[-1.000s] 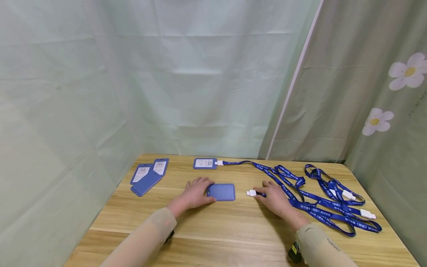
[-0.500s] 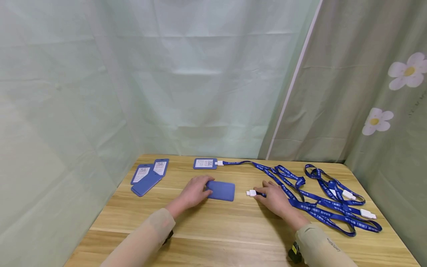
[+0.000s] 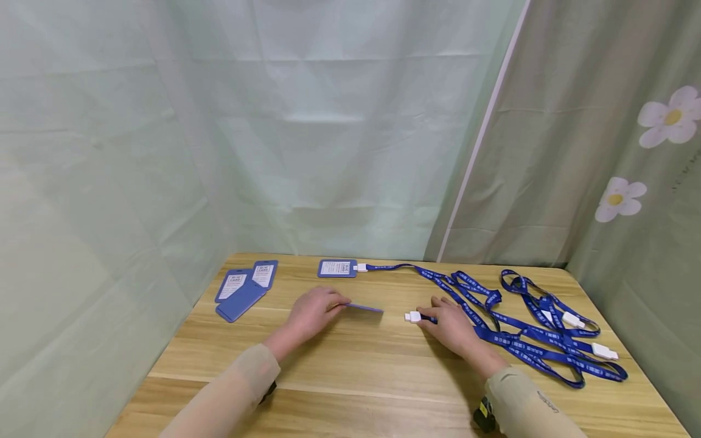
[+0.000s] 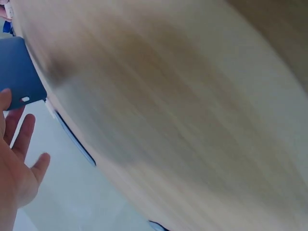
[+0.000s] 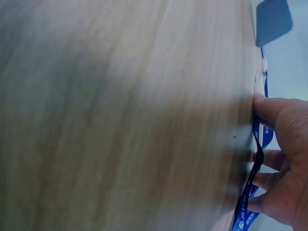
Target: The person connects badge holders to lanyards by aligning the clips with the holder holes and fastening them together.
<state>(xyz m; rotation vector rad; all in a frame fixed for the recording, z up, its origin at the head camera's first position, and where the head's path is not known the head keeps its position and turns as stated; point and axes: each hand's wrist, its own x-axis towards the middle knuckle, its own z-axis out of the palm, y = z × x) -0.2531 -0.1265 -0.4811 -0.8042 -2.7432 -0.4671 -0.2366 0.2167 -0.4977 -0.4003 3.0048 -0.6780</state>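
A blue card holder point(image 3: 366, 308) is pinched at its left end by my left hand point(image 3: 312, 313). It stands nearly edge-on to the head camera, and the left wrist view shows its blue face and slot point(image 4: 25, 99) beside the thumb. My right hand point(image 3: 451, 325) pinches a lanyard just behind its white clip point(image 3: 414, 317), which lies on the table and points left toward the holder. A gap separates the clip from the holder. In the right wrist view the blue strap point(image 5: 256, 166) runs under the fingers.
Several blue lanyards point(image 3: 526, 347) with white clips lie tangled at the right. Three card holders point(image 3: 241, 301) overlap at the back left. Another card holder point(image 3: 337, 268), joined to a lanyard, lies at the back. Curtains point(image 3: 339, 152) hang behind the wooden table point(image 3: 350, 389).
My left hand has taken hold of the card holder, raised it from the table and tilted it from flat to nearly edge-on. The right hand has stayed in place on the lanyard.
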